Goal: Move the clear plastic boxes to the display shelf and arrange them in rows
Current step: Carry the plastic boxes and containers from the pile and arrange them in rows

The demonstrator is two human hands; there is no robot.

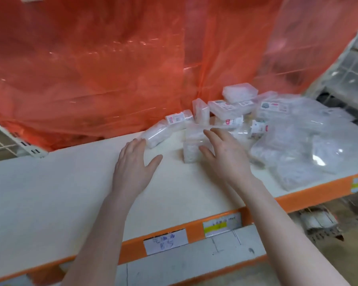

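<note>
Several clear plastic boxes lie in a loose heap (227, 108) at the back of the white display shelf (70, 193). One box (155, 134) lies on its side at the heap's left end. Two more stand stacked (192, 147) in front of the heap. My left hand (135, 162) hovers flat, fingers straight, its fingertips close to the box on its side. My right hand (225, 153) reaches over the stacked boxes with fingers spread, thumb beside the lower one; whether it touches them is blurred. Neither hand holds anything.
Clear plastic bags (302, 145) of small goods are piled on the shelf's right part. An orange plastic sheet (112, 69) hangs behind the shelf. The shelf's orange front edge (196, 228) carries paper labels. A wire rack (0, 141) stands at the far left.
</note>
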